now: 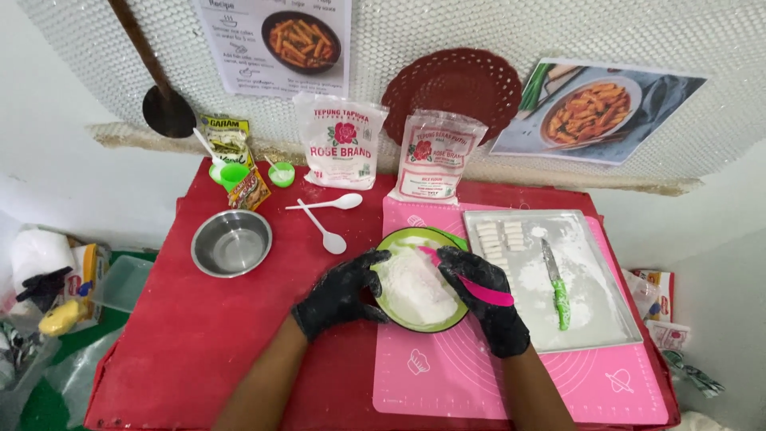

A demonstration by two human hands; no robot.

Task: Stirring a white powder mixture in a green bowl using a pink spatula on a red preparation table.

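A green bowl (421,319) of white flour is set at the left edge of a pink mat (471,383) on the red surface (199,335). Its left rim is cupped by the left hand (341,294), black-gloved, with fingers curled against the bowl. A pink spatula (471,283) is gripped by the right hand (485,299), also gloved, and its tip is held over the flour. Just right of the bowl, a floured metal tray (594,319) is laid on the mat; small white dough pieces (499,238) and a green-handled knife (557,286) are carried on it. A steel bowl (231,243) and two white spoons (325,215) are seen farther left, and two flour bags (383,152) are propped at the back.
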